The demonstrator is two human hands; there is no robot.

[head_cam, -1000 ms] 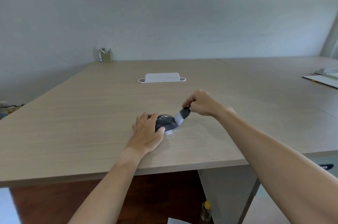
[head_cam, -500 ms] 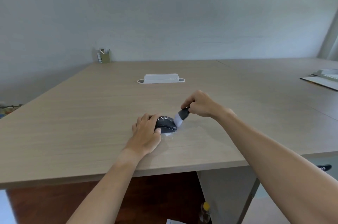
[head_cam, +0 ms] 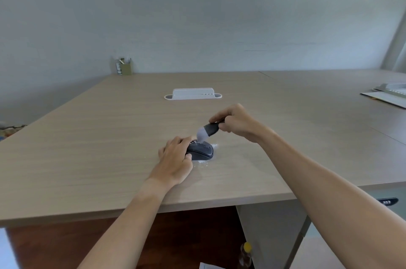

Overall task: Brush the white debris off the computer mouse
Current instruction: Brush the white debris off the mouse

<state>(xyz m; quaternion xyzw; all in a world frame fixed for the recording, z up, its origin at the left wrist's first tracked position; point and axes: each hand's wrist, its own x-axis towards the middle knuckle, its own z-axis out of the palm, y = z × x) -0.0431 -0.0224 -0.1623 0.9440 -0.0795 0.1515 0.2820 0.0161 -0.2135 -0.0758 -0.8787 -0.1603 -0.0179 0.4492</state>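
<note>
A dark computer mouse (head_cam: 201, 151) lies on the wooden desk (head_cam: 87, 148) near the front edge. My left hand (head_cam: 174, 160) grips its left side and holds it down. White specks sit on the mouse's far top, and more white debris (head_cam: 203, 164) lies on the desk around it. My right hand (head_cam: 236, 121) is closed on a small brush (head_cam: 207, 130) with a dark handle and pale bristles. The bristles point down-left and touch the far top of the mouse.
A white rectangular holder (head_cam: 193, 94) stands further back at the desk's middle. A small pen box (head_cam: 125, 67) sits at the far left corner by the wall. Papers and a tray (head_cam: 388, 93) lie at the right edge. A bottle (head_cam: 246, 254) stands on the floor below.
My right hand has lifted the brush from the mouse's right side up to its far top. The mouse has tipped back down flatter under my left hand.
</note>
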